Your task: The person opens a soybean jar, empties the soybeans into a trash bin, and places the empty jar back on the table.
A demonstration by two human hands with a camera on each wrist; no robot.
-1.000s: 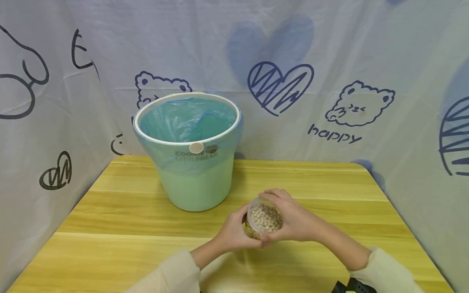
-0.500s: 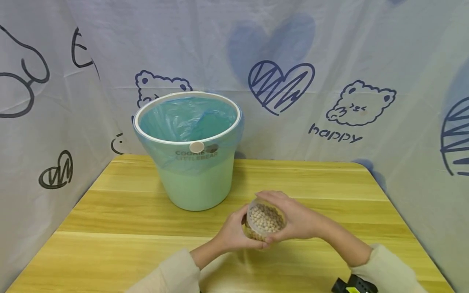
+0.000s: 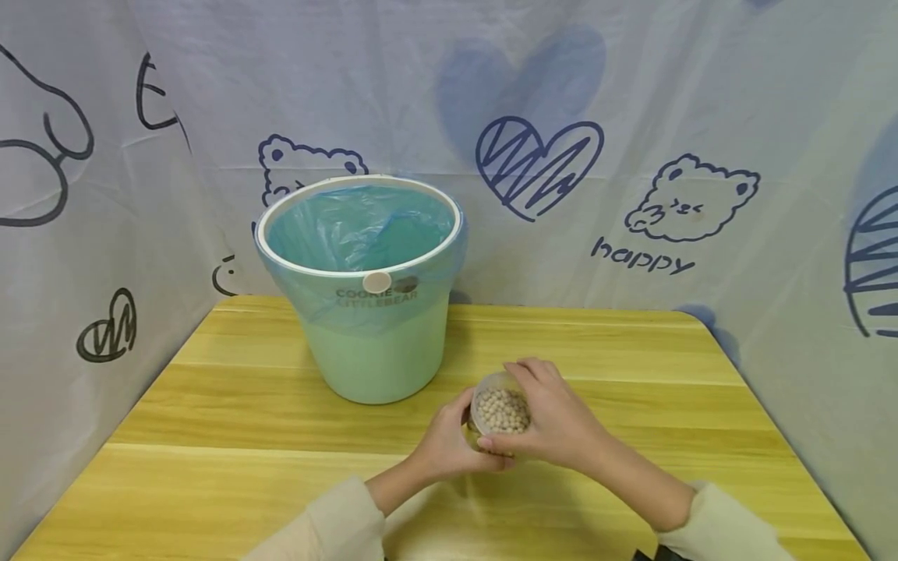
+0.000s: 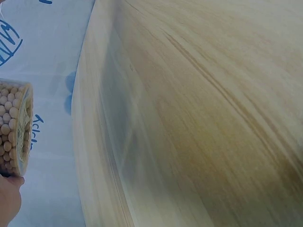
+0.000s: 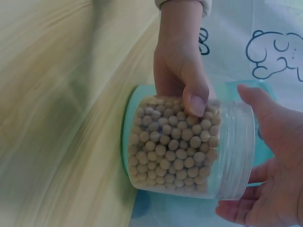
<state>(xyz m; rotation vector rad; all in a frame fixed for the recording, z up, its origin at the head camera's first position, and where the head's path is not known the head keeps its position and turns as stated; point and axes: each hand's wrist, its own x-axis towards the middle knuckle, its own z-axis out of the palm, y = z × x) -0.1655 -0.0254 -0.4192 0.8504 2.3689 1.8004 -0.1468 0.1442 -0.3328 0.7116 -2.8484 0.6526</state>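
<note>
A clear plastic jar (image 5: 173,146) is packed with small beige balls, held in the air over the table and tipped so its top faces the head camera. My left hand (image 3: 449,444) grips its body from the left, and that thumb (image 5: 196,105) presses on the side in the right wrist view. Around the see-through top end curls my right hand (image 3: 557,413), thumb below and fingers above. The left wrist view catches only the jar's edge (image 4: 14,127) and a bit of a hand (image 4: 8,198).
A mint-green trash bin (image 3: 379,354) with a thin blue bag liner (image 3: 358,226) stands on the wooden table (image 3: 231,389), behind and left of the jar. A printed cloth curtain (image 3: 435,101) hangs around the back and sides.
On the jar's top my right hand shifts slightly right, then turns clockwise: its thumb slides left and its fingers go up and right. The left hand and bin stay put.
</note>
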